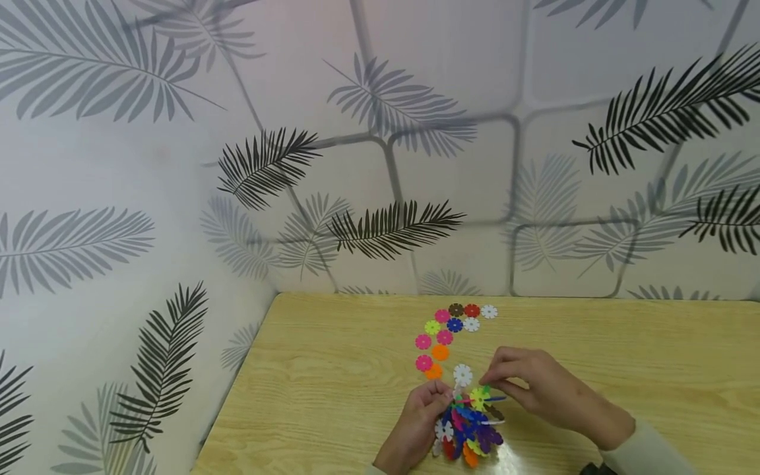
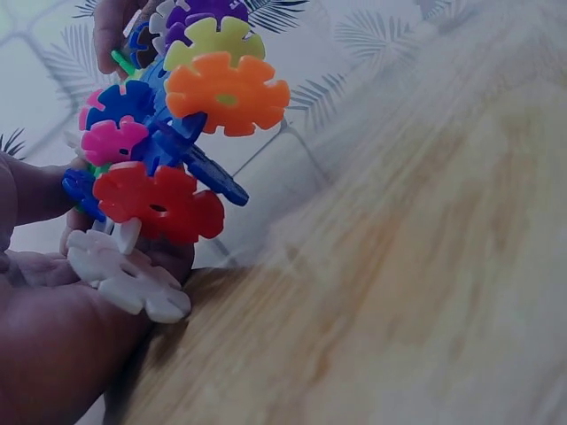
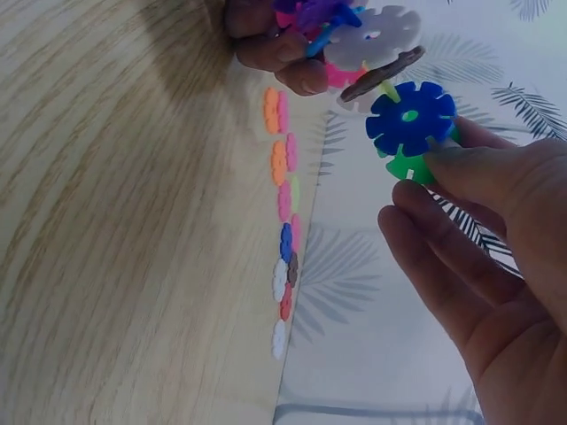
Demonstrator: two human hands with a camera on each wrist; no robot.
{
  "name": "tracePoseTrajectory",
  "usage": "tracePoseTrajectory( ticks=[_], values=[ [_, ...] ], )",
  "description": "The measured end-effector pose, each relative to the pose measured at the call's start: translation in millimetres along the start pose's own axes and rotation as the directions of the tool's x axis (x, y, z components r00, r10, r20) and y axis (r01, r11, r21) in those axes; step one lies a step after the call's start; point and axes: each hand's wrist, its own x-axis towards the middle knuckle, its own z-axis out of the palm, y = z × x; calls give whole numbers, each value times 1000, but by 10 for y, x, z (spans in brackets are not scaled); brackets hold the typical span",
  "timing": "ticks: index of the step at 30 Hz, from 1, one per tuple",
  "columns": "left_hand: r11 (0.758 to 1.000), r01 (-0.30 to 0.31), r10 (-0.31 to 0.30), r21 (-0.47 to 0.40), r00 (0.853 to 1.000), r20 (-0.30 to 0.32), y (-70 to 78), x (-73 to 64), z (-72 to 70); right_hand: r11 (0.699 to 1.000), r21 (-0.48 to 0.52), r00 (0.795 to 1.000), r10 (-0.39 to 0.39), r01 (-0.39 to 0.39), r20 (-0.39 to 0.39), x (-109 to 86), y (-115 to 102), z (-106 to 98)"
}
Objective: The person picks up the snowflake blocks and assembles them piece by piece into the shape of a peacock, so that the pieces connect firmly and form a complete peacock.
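Low in the head view, my left hand [image 1: 413,422] grips a cluster of interlocking plastic snowflake discs [image 1: 466,429] in many colours. From the left wrist view, an orange disc [image 2: 228,93], a red disc [image 2: 159,202] and a white disc [image 2: 128,276] stick out of it, the white one beside my left palm. My right hand [image 1: 537,386] is at the cluster's upper right side. Its thumb and finger pinch a green disc [image 3: 409,168], partly hidden behind a blue disc [image 3: 412,118] that joins the cluster. The other right fingers are off the discs.
Loose discs lie in a curved double row on the wooden table [image 1: 320,369], among them an orange disc [image 1: 440,352], a brown disc [image 1: 456,310] and a white disc [image 1: 489,311]. A leaf-patterned wall [image 1: 451,178] borders the table at the back and left.
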Motion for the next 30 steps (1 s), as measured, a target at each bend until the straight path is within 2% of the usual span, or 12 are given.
tracePoseTrajectory(
  ticks=[5,8,13,16,24,30],
  values=[
    [1000,-7,8,5,1000,-10,-8,6,0,998,-47,999,-33,32,-25,-25,-19,23],
    [1000,-14,14,8,1000,-15,-4,5,1,991,-110,996,-76,71,-42,-29,-34,45],
    [1000,-16,16,10,1000,-23,9,2,-3,955,-259,987,-158,143,-36,-8,-78,61],
    [1000,-13,13,8,999,-35,13,-1,2,939,-308,987,-160,151,-7,4,-103,53],
    [1000,-13,13,12,999,-43,8,-6,25,945,-295,990,-136,142,41,15,-95,50],
    [1000,-14,13,-14,1000,-12,8,-4,19,954,-257,984,-172,158,-36,16,9,61]
  ],
)
